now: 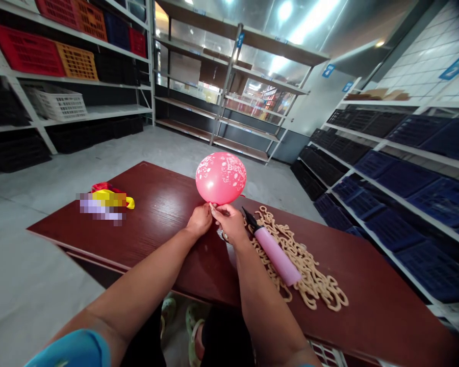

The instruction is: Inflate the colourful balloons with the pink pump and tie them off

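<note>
On the table [153, 204], the pump [277, 255] lies atop rubber bands [325, 290], right of the balloon [221, 178].

Bright ceiling lights [285, 10] flare overhead; glare whitens the counter [156, 252]; wide-angle distortion bends the edges, and upper corners darken.

storeroom w/ metal shelving [218, 104], plastic crates [26, 49] & blue no. tags [328, 70] on the racks
</note>
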The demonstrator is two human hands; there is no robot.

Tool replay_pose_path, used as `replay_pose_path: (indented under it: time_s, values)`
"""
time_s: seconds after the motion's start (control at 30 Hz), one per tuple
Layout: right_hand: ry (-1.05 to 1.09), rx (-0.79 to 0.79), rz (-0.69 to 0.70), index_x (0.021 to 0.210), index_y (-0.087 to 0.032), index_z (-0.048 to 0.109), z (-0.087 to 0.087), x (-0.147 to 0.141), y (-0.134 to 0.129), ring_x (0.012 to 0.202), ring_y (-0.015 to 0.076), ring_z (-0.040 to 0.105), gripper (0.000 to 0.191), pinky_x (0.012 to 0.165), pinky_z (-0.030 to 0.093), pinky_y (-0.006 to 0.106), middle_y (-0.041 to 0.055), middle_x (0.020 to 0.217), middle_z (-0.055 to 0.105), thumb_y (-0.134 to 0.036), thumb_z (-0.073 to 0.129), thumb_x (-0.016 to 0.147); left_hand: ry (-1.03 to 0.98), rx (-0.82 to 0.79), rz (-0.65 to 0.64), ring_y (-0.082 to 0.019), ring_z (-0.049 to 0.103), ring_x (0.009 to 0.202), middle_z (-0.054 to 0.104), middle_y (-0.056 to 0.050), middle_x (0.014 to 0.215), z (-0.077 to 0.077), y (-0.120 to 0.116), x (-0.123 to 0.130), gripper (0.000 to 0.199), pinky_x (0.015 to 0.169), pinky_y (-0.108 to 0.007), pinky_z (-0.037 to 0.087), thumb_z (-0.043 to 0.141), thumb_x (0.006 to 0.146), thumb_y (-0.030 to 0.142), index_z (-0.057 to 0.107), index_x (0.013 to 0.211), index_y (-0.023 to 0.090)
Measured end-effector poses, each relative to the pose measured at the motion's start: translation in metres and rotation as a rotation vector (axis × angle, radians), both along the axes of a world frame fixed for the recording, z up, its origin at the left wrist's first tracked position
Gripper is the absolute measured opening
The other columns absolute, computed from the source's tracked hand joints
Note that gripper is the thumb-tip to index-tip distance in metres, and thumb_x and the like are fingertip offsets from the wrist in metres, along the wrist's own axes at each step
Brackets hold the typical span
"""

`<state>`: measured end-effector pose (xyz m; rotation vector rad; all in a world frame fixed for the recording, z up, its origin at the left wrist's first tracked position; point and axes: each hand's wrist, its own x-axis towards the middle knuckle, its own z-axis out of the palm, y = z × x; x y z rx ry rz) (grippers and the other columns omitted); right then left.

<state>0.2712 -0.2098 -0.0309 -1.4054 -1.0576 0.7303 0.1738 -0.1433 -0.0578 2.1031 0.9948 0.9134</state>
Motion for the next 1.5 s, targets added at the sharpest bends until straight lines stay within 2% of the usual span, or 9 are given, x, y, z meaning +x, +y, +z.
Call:
replay_pose_path:
  time_s: [0.2, 0.37, 0.53, 0.7, 0.8, 0.9, 1.17, 1.37, 1.5]
  values:
    - [0.046, -0.035, 0.047, 0.067, -0.019, 0.055, 0.003, 0.001, -0.003, 0.035, 0.0068, 0.040, 0.023, 0.034, 0.029, 0.018, -0.0072, 0.041, 0.046, -0.040, 0.063, 0.066, 0.049, 0.022, -0.013, -0.015, 0.055, 0.063, 0.061, -0.008, 0.073, 0.004, -0.004, -0.001, 0.031, 0.059, -0.025, 0.039, 0.029, 0.088, 0.030, 0.056, 0.082, 0.015]
    - [0.063, 0.032, 0.039, 0.065, -0.020, 0.049, 0.001, -0.003, 0.001, 0.035, 0.0068, 0.041, 0.022, 0.037, 0.030, 0.019, -0.0080, 0.041, 0.046, -0.039, 0.060, 0.069, -0.072, -0.156, 0.014, -0.013, 0.053, 0.057, 0.059, -0.005, 0.065, 0.004, -0.005, 0.007, 0.033, 0.054, -0.023, 0.037, 0.032, 0.087, 0.034, 0.055, 0.074, 0.015]
    - [-0.063, 0.059, -0.219, 0.064, -0.021, 0.044, -0.006, -0.007, 0.008, 0.040, 0.0094, 0.043, 0.026, 0.041, 0.035, 0.022, -0.0069, 0.046, 0.047, -0.043, 0.056, 0.070, -0.256, -0.410, -0.040, -0.013, 0.050, 0.050, 0.056, -0.004, 0.056, 0.002, -0.010, 0.016, 0.044, 0.047, -0.023, 0.036, 0.027, 0.086, 0.044, 0.054, 0.069, 0.014]
    - [-0.436, 0.160, -0.404, 0.065, -0.020, 0.047, -0.009, -0.005, 0.008, 0.059, 0.0125, 0.048, 0.017, 0.056, 0.041, 0.025, -0.0017, 0.063, 0.053, -0.034, 0.053, 0.072, -0.202, -0.213, -0.019, -0.015, 0.055, 0.066, 0.062, -0.007, 0.072, 0.000, -0.007, 0.016, 0.031, 0.062, -0.025, 0.040, 0.035, 0.084, 0.034, 0.056, 0.074, 0.014]
    - [-0.569, 0.246, -0.286, 0.070, -0.020, 0.051, -0.002, -0.005, 0.002, 0.067, 0.0128, 0.050, 0.012, 0.064, 0.042, 0.026, 0.0009, 0.072, 0.055, -0.031, 0.050, 0.076, -0.201, -0.212, 0.033, -0.014, 0.054, 0.064, 0.060, -0.006, 0.069, -0.001, -0.003, 0.013, 0.032, 0.063, -0.026, 0.040, 0.034, 0.085, 0.034, 0.055, 0.070, 0.015]
    - [-0.625, 0.306, -0.135, 0.072, -0.020, 0.054, 0.004, -0.006, -0.002, 0.075, 0.0137, 0.051, 0.016, 0.072, 0.042, 0.028, 0.0029, 0.078, 0.056, -0.031, 0.045, 0.081, -0.265, -0.340, 0.079, -0.013, 0.051, 0.056, 0.056, -0.004, 0.061, -0.002, -0.001, 0.011, 0.038, 0.056, -0.024, 0.039, 0.032, 0.085, 0.040, 0.052, 0.066, 0.015]
    - [-0.067, 0.111, -0.072, 0.093, -0.022, 0.057, -0.002, -0.007, 0.003, 0.053, 0.0098, 0.050, 0.030, 0.043, 0.041, 0.021, -0.0007, 0.075, 0.059, -0.043, 0.057, 0.072, -0.414, -0.470, -0.003, -0.009, 0.047, 0.046, 0.052, -0.001, 0.054, -0.007, -0.001, 0.014, 0.035, 0.045, -0.021, 0.034, 0.036, 0.083, 0.045, 0.052, 0.072, 0.015]
    - [-0.102, 0.130, 0.002, 0.097, -0.025, 0.065, 0.000, -0.006, 0.001, 0.060, 0.0109, 0.053, 0.031, 0.045, 0.047, 0.023, 0.0030, 0.095, 0.060, -0.041, 0.057, 0.072, -0.548, -0.740, -0.084, -0.006, 0.038, 0.034, 0.043, 0.004, 0.045, 0.002, -0.007, 0.014, 0.033, 0.036, -0.019, 0.028, 0.040, 0.082, 0.046, 0.045, 0.069, 0.016]
    - [-0.094, 0.149, 0.029, 0.091, -0.024, 0.065, 0.000, -0.006, 0.000, 0.060, 0.0110, 0.056, 0.025, 0.050, 0.050, 0.025, 0.0030, 0.095, 0.060, -0.039, 0.056, 0.073, -0.620, -0.803, -0.082, -0.005, 0.035, 0.031, 0.039, 0.006, 0.043, 0.007, -0.008, 0.013, 0.033, 0.034, -0.017, 0.024, 0.042, 0.081, 0.047, 0.042, 0.067, 0.017]
